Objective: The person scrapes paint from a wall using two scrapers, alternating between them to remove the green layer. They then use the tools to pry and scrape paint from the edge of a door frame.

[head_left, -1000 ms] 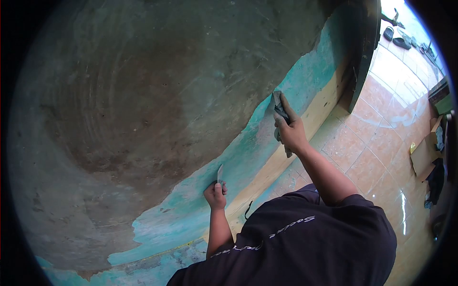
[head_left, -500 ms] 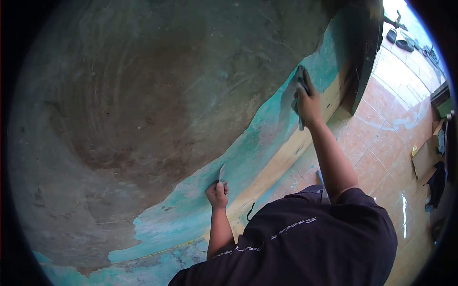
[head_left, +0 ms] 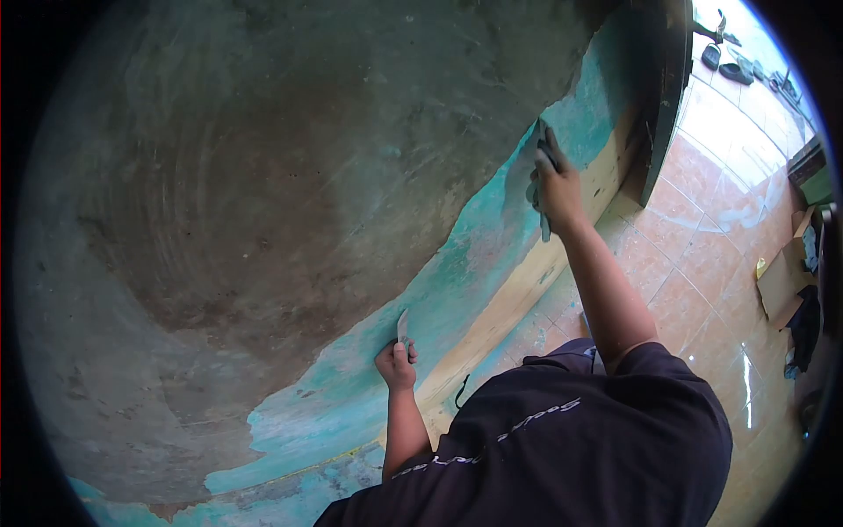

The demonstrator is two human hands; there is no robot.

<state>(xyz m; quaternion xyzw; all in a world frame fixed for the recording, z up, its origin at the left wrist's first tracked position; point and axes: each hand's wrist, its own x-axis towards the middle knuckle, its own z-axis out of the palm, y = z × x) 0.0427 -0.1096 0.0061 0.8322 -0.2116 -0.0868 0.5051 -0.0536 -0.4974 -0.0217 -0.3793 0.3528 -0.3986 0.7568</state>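
Note:
My left hand (head_left: 396, 365) is closed around the handle of a small putty knife (head_left: 402, 326), its narrow metal blade pointing up, close over the turquoise paint. Higher up on the right, my right hand (head_left: 559, 191) grips a plastering trowel (head_left: 545, 230), which shows nearly edge-on. The trowel's upper end lies right at the ragged border between grey plaster (head_left: 246, 228) and the turquoise band (head_left: 479, 255) of the wall. Part of the trowel's handle is hidden by my fingers.
A cream strip (head_left: 500, 314) runs along the foot of the wall to a dark door frame (head_left: 669, 105). Reddish floor tiles (head_left: 680, 299) stretch to the right. A cardboard box (head_left: 781, 285) lies at the far right, and several shoes (head_left: 736, 73) sit beyond the doorway.
The view has shifted slightly. My right hand and the trowel appear slightly further left; the putty knife in my left hand appears slightly lower and left. Both tools stay in hand.

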